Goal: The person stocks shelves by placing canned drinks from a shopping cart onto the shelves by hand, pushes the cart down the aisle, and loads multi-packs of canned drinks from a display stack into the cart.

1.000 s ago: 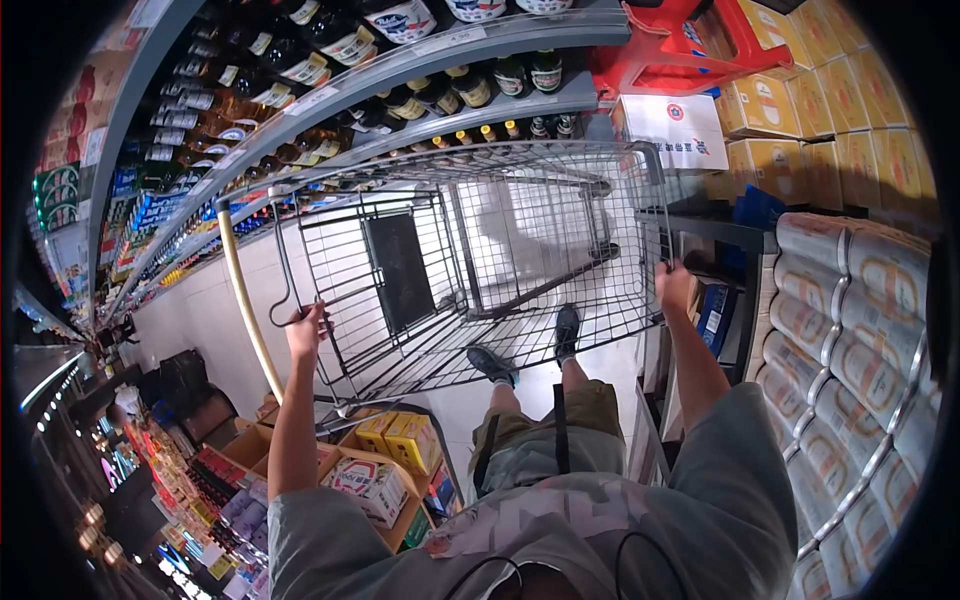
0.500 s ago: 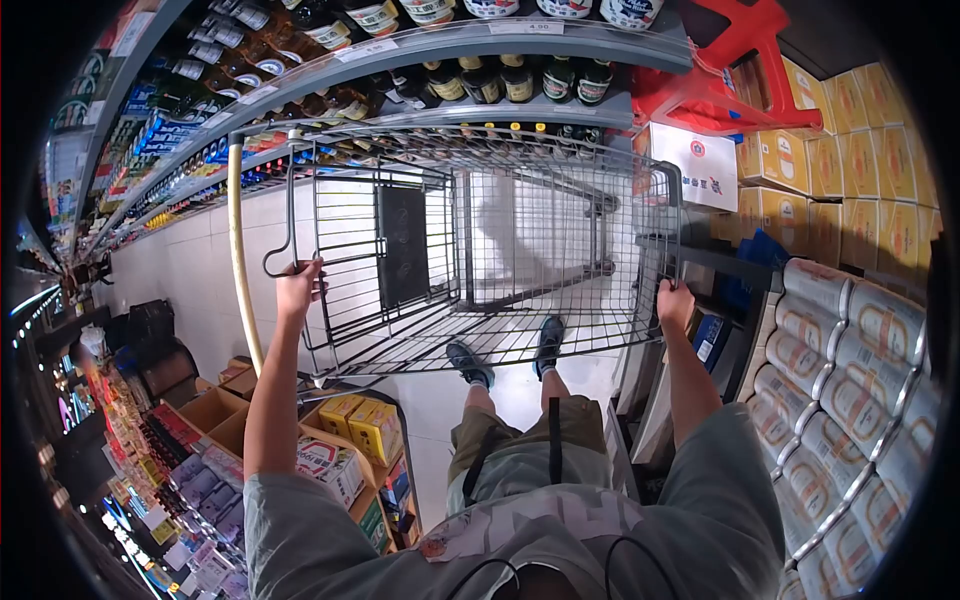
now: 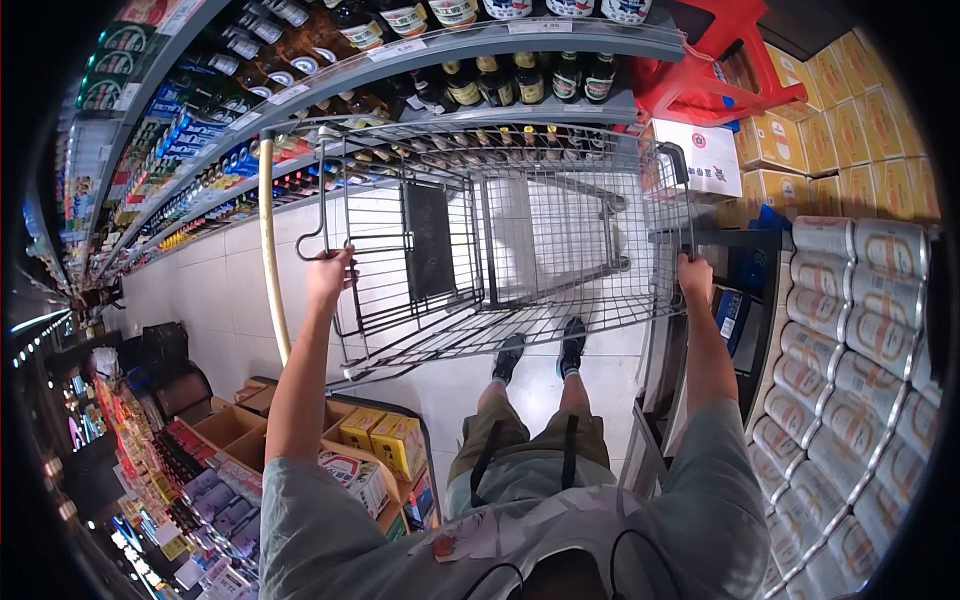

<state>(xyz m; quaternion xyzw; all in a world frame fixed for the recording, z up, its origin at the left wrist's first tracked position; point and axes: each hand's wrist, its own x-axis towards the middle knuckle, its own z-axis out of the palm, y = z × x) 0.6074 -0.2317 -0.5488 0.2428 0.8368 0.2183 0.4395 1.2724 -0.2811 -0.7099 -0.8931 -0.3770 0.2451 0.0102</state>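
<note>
Left hand (image 3: 333, 277), fingers curled round the frame at the handle end; right hand (image 3: 694, 277), fingers folded over the opposite end's rim, thumb position unclear. One wire shopping cart (image 3: 487, 240), lengthwise beside the bottle shelf (image 3: 600, 42), on the person's side of it: probably stiff, bulky, easier rolled than lifted, best held by the thick end frames. Dark open mesh, pale yellow handle bar (image 3: 271, 250), black flat panel (image 3: 428, 240).

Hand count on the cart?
2. The left hand grips the wire frame of the cart near the pale handle bar; the right hand grips the opposite end. Both visible.
</note>
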